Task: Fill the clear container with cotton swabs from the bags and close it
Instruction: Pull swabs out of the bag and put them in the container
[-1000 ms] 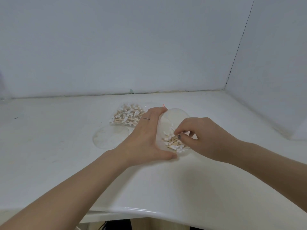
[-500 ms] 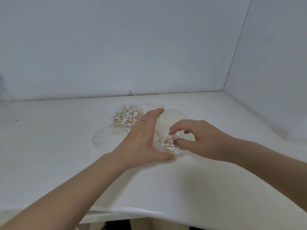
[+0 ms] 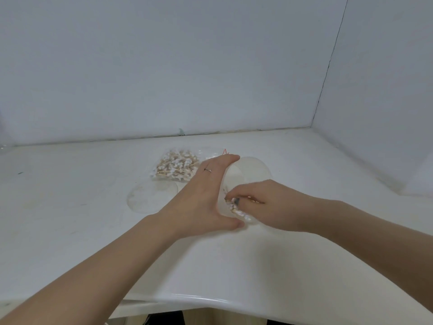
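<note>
Roughly at the middle of the white tabletop [image 3: 70,207] sits the clear container [image 3: 251,171], its round open mouth facing up. The left hand [image 3: 201,195] cups its left side: the fingers [image 3: 222,161] lie straight along the far left wall, the thumb reaches round the near edge, and a thin ring [image 3: 207,170] shows on one finger. So the container stands between that spread hand and the right hand [image 3: 267,204], which comes in from the right over the near part of the opening. The right fingertips are drawn together in a pinch on a small bunch of cotton swabs [image 3: 236,206], white tips and wooden sticks poking out just at the container's near left rim, right beside the left thumb. How many swabs already lie inside cannot be told, since the right hand covers most of the opening.

Farther back and to the left, a clear bag of cotton swabs [image 3: 175,166] lies flat on the tabletop, just beyond the left hand's knuckles. Nearer and left of the hand lies a round clear lid [image 3: 150,198], flat, apart from the container. A small red mark [image 3: 225,151] shows past the left fingertips.
</note>
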A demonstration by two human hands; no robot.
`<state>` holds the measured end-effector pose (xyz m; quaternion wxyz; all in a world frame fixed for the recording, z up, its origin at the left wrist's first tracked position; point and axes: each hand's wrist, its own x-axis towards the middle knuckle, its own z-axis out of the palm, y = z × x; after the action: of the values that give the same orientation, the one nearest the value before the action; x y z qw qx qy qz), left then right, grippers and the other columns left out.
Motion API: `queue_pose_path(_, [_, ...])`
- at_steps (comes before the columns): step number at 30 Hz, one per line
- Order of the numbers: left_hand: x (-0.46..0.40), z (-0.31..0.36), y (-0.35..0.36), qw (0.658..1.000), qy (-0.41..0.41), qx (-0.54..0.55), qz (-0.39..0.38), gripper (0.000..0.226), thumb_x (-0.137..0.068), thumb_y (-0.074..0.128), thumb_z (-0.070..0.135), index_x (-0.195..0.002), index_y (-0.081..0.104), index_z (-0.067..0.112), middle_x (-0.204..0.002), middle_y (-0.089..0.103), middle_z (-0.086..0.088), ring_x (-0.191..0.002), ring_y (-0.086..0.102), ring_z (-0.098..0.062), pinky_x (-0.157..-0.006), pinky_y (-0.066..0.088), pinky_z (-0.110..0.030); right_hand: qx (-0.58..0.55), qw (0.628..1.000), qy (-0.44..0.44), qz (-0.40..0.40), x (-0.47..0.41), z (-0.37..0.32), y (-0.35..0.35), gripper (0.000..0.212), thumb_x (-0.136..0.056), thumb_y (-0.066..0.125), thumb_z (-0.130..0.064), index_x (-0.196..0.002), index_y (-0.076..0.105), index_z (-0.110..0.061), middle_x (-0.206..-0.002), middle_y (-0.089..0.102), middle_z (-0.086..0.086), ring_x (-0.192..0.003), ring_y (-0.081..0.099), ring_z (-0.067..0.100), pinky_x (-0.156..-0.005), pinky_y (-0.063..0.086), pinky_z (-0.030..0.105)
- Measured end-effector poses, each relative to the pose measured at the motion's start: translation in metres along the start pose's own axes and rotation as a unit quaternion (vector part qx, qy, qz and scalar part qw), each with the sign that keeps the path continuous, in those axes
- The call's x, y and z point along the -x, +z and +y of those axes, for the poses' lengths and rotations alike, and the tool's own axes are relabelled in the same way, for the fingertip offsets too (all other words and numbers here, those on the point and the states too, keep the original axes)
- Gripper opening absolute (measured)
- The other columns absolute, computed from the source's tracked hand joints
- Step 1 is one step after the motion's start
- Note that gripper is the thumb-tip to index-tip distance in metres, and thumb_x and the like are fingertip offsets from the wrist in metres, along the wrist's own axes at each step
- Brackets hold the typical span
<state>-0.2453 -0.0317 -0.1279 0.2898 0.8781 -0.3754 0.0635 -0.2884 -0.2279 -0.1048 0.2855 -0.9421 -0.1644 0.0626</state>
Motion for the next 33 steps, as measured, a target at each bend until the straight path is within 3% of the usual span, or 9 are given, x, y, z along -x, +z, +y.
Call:
queue_pose_path(4, [0.001, -0.002, 0.000, 1.000, 0.001, -0.007, 0.002, 0.119, -0.066, 0.090, 0.044, -0.154, 0.011, 0.041, -0.162, 0.017, 0.017, -0.149, 0.011, -0.002, -0.115, 0.021, -0.018, 0.054, 0.997, -0.025, 0.045, -0.004, -0.001, -0.002, 0.030, -0.098, 0.051, -0.018, -0.123, 0.063, -0.029, -0.115, 0.065, -0.009, -0.106, 0.060, 0.012, -0.094, 0.048, 0.031])
queue_pose_path(7, [0.002, -0.001, -0.001, 1.000, -0.003, -0.009, 0.000, 0.118, -0.066, 0.090, 0.045, -0.152, 0.009, 0.045, -0.158, 0.016, 0.023, -0.147, 0.011, 0.001, -0.112, 0.020, -0.016, 0.085, 0.995, -0.011, 0.054, -0.004, 0.002, -0.009, 0.032, -0.097, 0.054, -0.019, -0.126, 0.057, -0.031, -0.112, 0.060, -0.013, -0.095, 0.058, 0.007, -0.085, 0.047, 0.023])
queue_pose_path(11, [-0.001, 0.003, -0.001, 1.000, 0.002, -0.015, -0.003, 0.120, -0.066, 0.091, 0.044, -0.155, 0.012, 0.037, -0.158, 0.019, 0.019, -0.146, 0.009, 0.003, -0.113, 0.019, -0.017, 0.067, 0.997, 0.009, 0.044, -0.006, 0.002, -0.012, 0.016, -0.093, 0.058, -0.020, -0.102, 0.069, -0.029, -0.084, 0.061, -0.018, -0.069, 0.057, -0.004, -0.061, 0.043, 0.011])
queue_pose_path(14, [-0.001, 0.005, -0.001, 1.000, 0.000, -0.015, -0.005, 0.120, -0.065, 0.091, 0.042, -0.156, 0.013, 0.036, -0.160, 0.019, 0.015, -0.145, 0.009, 0.005, -0.114, 0.018, -0.018, 0.018, 0.999, 0.030, 0.028, -0.007, -0.003, -0.016, 0.023, -0.092, 0.055, -0.013, -0.100, 0.070, -0.028, -0.078, 0.059, -0.019, -0.063, 0.055, -0.012, -0.057, 0.041, 0.007])
queue_pose_path(18, [-0.001, 0.002, -0.002, 1.000, -0.004, -0.012, 0.000, 0.119, -0.066, 0.090, 0.045, -0.156, 0.013, 0.037, -0.161, 0.018, 0.016, -0.147, 0.009, 0.003, -0.115, 0.020, -0.019, -0.019, 0.999, 0.037, -0.021, -0.010, -0.009, -0.016, 0.016, -0.090, 0.061, -0.026, -0.100, 0.072, -0.034, -0.098, 0.066, -0.015, -0.091, 0.065, 0.005, -0.082, 0.055, 0.023])
queue_pose_path(21, [0.000, 0.001, -0.002, 1.000, -0.005, -0.012, 0.000, 0.120, -0.066, 0.090, 0.045, -0.156, 0.012, 0.037, -0.161, 0.017, 0.018, -0.147, 0.010, 0.002, -0.115, 0.020, -0.019, 0.024, 0.999, 0.034, 0.005, -0.012, -0.005, -0.013, 0.007, -0.088, 0.067, -0.033, -0.092, 0.072, -0.029, -0.091, 0.066, -0.013, -0.082, 0.062, -0.002, -0.067, 0.048, 0.014])
queue_pose_path(24, [0.001, 0.000, -0.001, 1.000, -0.006, -0.012, 0.001, 0.120, -0.066, 0.090, 0.045, -0.156, 0.011, 0.038, -0.156, 0.016, 0.027, -0.147, 0.009, 0.002, -0.116, 0.020, -0.020, 0.032, 0.998, 0.024, 0.045, -0.010, 0.000, -0.014, 0.015, -0.089, 0.060, -0.011, -0.092, 0.071, -0.021, -0.074, 0.060, -0.016, -0.063, 0.056, -0.012, -0.054, 0.040, 0.008])
queue_pose_path(30, [0.000, 0.000, -0.001, 1.000, -0.012, -0.009, 0.000, 0.121, -0.068, 0.090, 0.046, -0.156, 0.008, 0.041, -0.159, 0.015, 0.024, -0.148, 0.008, 0.001, -0.115, 0.020, -0.021, 0.104, 0.987, -0.021, 0.121, -0.007, 0.002, -0.020, 0.026, -0.092, 0.050, -0.003, -0.096, 0.067, -0.023, -0.086, 0.069, -0.005, -0.075, 0.065, 0.017, -0.068, 0.052, 0.029])
queue_pose_path(33, [0.000, 0.000, 0.000, 1.000, -0.013, -0.001, 0.002, 0.121, -0.068, 0.090, 0.045, -0.156, 0.009, 0.040, -0.159, 0.014, 0.024, -0.148, 0.007, 0.002, -0.114, 0.020, -0.021, 0.114, 0.985, -0.056, 0.120, -0.002, -0.001, -0.016, 0.025, -0.091, 0.051, -0.003, -0.096, 0.066, -0.023, -0.083, 0.067, -0.009, -0.075, 0.065, 0.017, -0.069, 0.051, 0.032])
